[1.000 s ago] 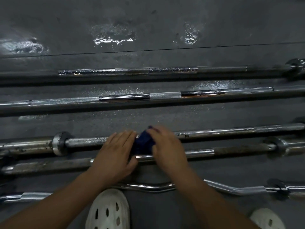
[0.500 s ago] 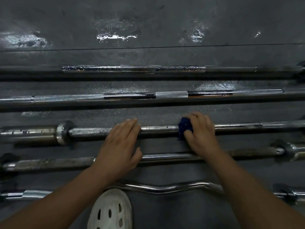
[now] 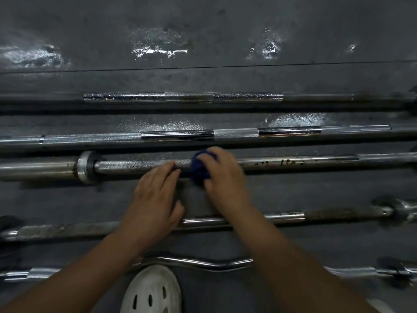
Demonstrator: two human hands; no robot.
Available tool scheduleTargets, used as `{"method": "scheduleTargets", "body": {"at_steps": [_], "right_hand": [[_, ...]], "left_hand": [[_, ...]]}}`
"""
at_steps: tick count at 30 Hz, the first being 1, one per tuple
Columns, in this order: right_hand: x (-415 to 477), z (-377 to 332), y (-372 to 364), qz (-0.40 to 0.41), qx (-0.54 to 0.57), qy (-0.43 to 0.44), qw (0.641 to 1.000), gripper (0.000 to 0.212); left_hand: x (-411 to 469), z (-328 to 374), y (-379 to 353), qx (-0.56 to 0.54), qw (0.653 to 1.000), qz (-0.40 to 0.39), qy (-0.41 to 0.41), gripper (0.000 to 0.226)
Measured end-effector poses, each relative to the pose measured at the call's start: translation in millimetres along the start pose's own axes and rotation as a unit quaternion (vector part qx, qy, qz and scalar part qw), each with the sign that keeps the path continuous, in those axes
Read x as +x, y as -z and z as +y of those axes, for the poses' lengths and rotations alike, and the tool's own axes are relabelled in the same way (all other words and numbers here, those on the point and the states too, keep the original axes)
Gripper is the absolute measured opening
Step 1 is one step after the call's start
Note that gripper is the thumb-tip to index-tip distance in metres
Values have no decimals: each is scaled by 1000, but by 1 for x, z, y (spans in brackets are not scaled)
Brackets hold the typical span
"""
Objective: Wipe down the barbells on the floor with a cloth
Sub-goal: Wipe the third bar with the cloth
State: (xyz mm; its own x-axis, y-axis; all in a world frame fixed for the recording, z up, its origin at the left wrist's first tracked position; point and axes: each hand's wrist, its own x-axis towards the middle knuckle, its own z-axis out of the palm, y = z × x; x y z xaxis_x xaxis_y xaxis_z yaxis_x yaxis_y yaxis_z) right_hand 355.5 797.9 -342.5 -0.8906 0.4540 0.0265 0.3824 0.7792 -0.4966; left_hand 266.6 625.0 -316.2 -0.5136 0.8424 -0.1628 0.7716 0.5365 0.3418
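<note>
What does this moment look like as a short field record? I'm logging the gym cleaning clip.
setting: dark rubber floor with wet patches
bars: five lie side by side, the nearest one curved
bar being wiped: third barbell
cloth: blue cloth on that bar
right hand: grips the cloth
left hand: fingers flat, fingertips at the bar
footwear: white clog

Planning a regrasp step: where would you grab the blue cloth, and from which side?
Take the blue cloth at its left bulge, coming from above. It is wadded over the barbell, and the right hand covers its right side; the left hand lies close beside it.
</note>
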Motion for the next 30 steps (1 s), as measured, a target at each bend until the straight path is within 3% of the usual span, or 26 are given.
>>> {"method": "scheduleTargets", "body": {"at_steps": [4,5,8,9,13,16,19,23,26,28,30], "right_hand": [[-17,41,27,112,-39,-203,972,50],[-15,33,22,101,-48,-192,975,49],[-10,28,21,-9,-44,-27,999,58],[-7,38,28,-39,-52,-14,998,61],[-15,40,32,48,-62,-161,984,55],[-9,0,15,0,-21,-73,997,47],[-6,23,36,-78,-32,-38,996,49],[-36,86,68,15,-87,-170,981,41],[-45,74,56,67,-80,-239,965,38],[-43,36,36,56,-60,-200,976,38],[-48,0,23,-22,-31,-103,994,46]], "left_hand": [[0,-3,2,4,1000,1,3,68],[2,1,1,4,1000,-5,1,69],[7,7,-2,18,999,-28,-8,73],[8,7,-2,30,999,-34,-12,74],[12,4,-2,57,997,-47,-18,74],[16,8,-2,63,996,-65,-12,75],[16,7,0,72,995,-73,-14,75],[11,3,0,70,995,-76,-8,72],[10,9,-5,60,995,-75,-18,71],[9,16,-7,50,995,-82,-28,71],[7,21,-9,43,995,-88,-37,71]]}}
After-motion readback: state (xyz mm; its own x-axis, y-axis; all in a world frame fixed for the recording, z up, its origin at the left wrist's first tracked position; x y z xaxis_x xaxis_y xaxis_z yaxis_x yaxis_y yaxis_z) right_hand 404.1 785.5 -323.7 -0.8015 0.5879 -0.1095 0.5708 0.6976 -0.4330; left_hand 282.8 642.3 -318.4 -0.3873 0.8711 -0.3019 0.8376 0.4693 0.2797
